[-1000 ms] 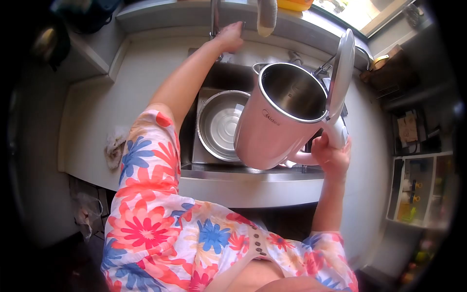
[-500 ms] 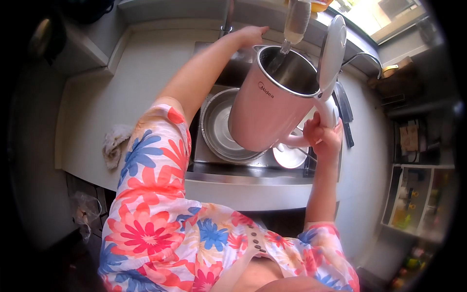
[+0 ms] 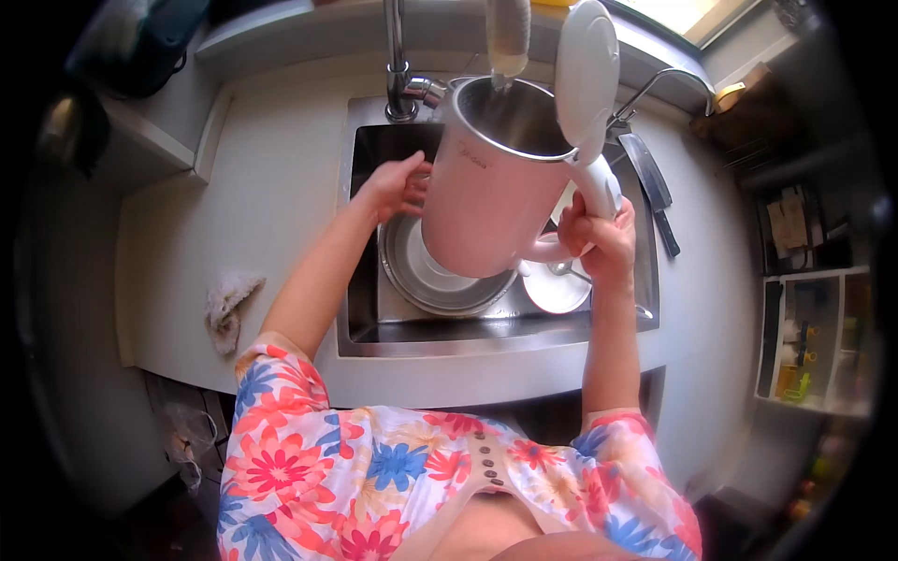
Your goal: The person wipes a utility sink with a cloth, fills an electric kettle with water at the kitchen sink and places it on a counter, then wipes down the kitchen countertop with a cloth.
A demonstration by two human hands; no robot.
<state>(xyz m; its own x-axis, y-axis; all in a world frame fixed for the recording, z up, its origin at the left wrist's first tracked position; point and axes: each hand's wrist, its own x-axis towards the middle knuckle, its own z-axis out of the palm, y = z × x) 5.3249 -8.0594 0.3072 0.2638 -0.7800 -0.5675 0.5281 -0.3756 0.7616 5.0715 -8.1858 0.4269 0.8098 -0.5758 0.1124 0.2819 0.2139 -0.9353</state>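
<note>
A pink electric kettle (image 3: 486, 210) is held tilted over the sink, its white lid (image 3: 589, 79) swung up. My right hand (image 3: 603, 234) is wrapped round the handle. The pale tap nozzle (image 3: 508, 42) hangs over the kettle's mouth; whether water runs from it is hard to tell. My left hand (image 3: 398, 187) is open beside the kettle's left wall, fingers apart and slightly blurred; I cannot tell whether the fingertips touch it. Beneath the kettle, a round metal basin (image 3: 398, 266) and a white bowl (image 3: 558, 294) sit in the sink (image 3: 374, 332).
A chrome tap base (image 3: 400, 89) rises behind the sink's left corner, and a thin curved tap (image 3: 669, 75) stands at the right. A knife (image 3: 648, 173) lies along the sink's right edge. A crumpled cloth (image 3: 229, 309) rests on the left counter.
My left hand has come back from behind the kettle, near the tap, to the kettle's left side. The kettle, still in my right hand, appears a little more upright.
</note>
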